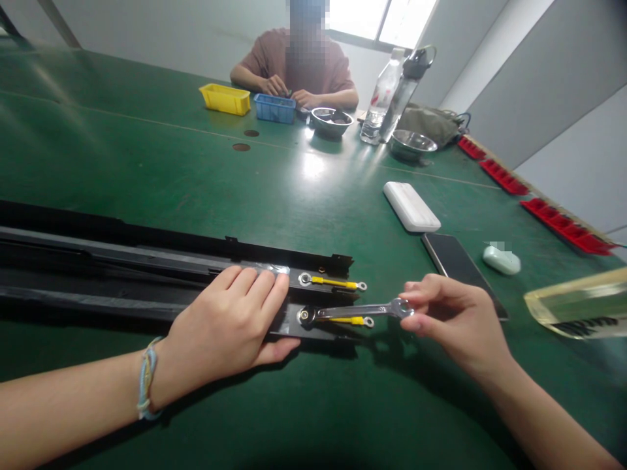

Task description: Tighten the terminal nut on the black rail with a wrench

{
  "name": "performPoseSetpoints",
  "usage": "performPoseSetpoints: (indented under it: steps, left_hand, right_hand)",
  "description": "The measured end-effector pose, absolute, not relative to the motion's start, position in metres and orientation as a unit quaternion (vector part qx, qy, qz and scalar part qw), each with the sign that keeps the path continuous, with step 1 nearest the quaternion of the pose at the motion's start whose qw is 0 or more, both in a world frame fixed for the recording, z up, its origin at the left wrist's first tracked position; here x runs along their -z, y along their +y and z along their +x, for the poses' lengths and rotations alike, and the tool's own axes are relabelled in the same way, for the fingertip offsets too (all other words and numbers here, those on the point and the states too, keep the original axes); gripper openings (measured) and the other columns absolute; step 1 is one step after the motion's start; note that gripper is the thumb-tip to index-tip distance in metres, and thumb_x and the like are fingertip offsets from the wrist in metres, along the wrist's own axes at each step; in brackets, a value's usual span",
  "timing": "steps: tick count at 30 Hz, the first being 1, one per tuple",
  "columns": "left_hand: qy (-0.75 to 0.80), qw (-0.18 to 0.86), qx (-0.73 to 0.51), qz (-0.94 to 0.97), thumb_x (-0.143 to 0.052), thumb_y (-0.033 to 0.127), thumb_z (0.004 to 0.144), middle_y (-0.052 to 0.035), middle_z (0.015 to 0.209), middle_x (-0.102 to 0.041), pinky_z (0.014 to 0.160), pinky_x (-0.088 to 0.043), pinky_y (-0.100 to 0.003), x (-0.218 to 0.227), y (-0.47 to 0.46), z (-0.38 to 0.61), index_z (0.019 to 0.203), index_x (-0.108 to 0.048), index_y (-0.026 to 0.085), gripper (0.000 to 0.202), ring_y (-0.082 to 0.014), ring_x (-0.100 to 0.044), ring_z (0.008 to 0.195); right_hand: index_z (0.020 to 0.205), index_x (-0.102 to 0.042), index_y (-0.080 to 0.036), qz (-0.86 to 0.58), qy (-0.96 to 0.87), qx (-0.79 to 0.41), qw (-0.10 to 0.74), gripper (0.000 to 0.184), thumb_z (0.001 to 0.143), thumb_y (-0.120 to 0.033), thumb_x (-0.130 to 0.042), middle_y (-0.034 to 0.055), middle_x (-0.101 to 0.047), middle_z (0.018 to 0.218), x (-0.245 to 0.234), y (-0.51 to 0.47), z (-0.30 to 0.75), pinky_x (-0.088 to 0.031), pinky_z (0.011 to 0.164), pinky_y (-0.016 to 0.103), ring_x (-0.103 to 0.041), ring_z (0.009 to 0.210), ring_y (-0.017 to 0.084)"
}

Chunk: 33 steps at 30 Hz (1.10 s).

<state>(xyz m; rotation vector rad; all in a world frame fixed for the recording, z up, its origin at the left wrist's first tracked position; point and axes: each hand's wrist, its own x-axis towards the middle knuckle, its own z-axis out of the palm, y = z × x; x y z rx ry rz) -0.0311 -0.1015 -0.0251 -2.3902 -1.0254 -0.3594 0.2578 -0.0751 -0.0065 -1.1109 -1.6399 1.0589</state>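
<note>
My left hand point(235, 320) grips the near one of two long black metal channels point(147, 303), its fingers over the top and thumb along the near edge. Between finger and thumb, my right hand point(450, 320) pinches the open end of a combination wrench point(357, 311). The wrench's ring end sits around a nut point(304, 315) near the channel's right end. Under the wrench lies a yellow wire with ring terminals point(347, 320). A second yellow wire point(337, 282) is fastened at one end to the far channel, and its other ring sticks out to the right.
To the right lie a phone point(455, 261), a white power bank point(411, 206) and a pale earbud case point(501, 259). Across the green table point(196, 176), a person sits behind a yellow bin point(225, 100), a blue bin point(274, 109) and a metal bowl point(332, 123). Bottles point(385, 98) stand nearby.
</note>
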Motion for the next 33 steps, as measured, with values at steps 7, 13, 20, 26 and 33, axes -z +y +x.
performPoseSetpoints:
  steps: [7, 13, 20, 26, 33]
  left_hand:
    - [-0.379, 0.254, 0.131, -0.88, -0.036, 0.054, 0.091, -0.0153, 0.086, -0.067, 0.06, -0.048, -0.04, 0.025, -0.098, -0.029, 0.101, -0.065, 0.003, 0.059, -0.0288, -0.063, 0.073]
    - [-0.378, 0.256, 0.13, -0.88, -0.035, 0.055, 0.092, -0.0163, 0.088, -0.067, 0.061, -0.047, -0.04, 0.026, -0.099, -0.029, 0.103, -0.065, 0.003, 0.061, -0.0292, -0.063, 0.075]
    - [-0.378, 0.248, 0.131, -0.882, -0.036, 0.054, 0.092, -0.0163, 0.088, -0.066, 0.062, -0.046, -0.04, 0.027, -0.098, -0.029, 0.103, -0.064, 0.003, 0.06, -0.0283, -0.061, 0.075]
    - [-0.376, 0.253, 0.131, -0.882, -0.038, 0.055, 0.091, -0.0166, 0.088, -0.066, 0.062, -0.045, -0.04, 0.026, -0.099, -0.03, 0.103, -0.064, 0.003, 0.059, -0.028, -0.06, 0.075]
    - [-0.379, 0.253, 0.128, -0.881, -0.036, 0.053, 0.091, -0.0165, 0.088, -0.067, 0.062, -0.045, -0.04, 0.024, -0.103, -0.029, 0.102, -0.065, 0.004, 0.057, -0.028, -0.061, 0.075]
  right_hand:
    - [0.065, -0.064, -0.021, -0.371, -0.692, -0.464, 0.409, 0.026, 0.062, -0.026, -0.089, -0.0057, -0.056, 0.054, 0.004, -0.083, 0.257, -0.036, 0.045, 0.023, -0.046, 0.048, 0.009]
    - [0.064, -0.06, -0.021, -0.35, -0.705, -0.467, 0.403, 0.03, 0.062, -0.03, -0.089, -0.0068, -0.052, 0.053, 0.005, -0.086, 0.257, -0.034, 0.045, 0.023, -0.044, 0.047, 0.009]
    - [0.062, -0.06, -0.02, -0.34, -0.709, -0.47, 0.401, 0.031, 0.061, -0.03, -0.09, -0.0061, -0.054, 0.052, 0.006, -0.087, 0.257, -0.034, 0.044, 0.024, -0.044, 0.046, 0.009]
    - [0.064, -0.068, -0.02, -0.4, -0.687, -0.447, 0.41, 0.024, 0.059, -0.029, -0.09, -0.0031, -0.058, 0.051, 0.002, -0.083, 0.259, -0.039, 0.044, 0.026, -0.049, 0.046, 0.012]
    - [0.073, -0.075, -0.022, -0.485, -0.655, -0.407, 0.413, 0.014, 0.066, -0.027, -0.085, -0.0007, -0.066, 0.057, 0.006, -0.076, 0.259, -0.041, 0.04, 0.022, -0.054, 0.043, 0.011]
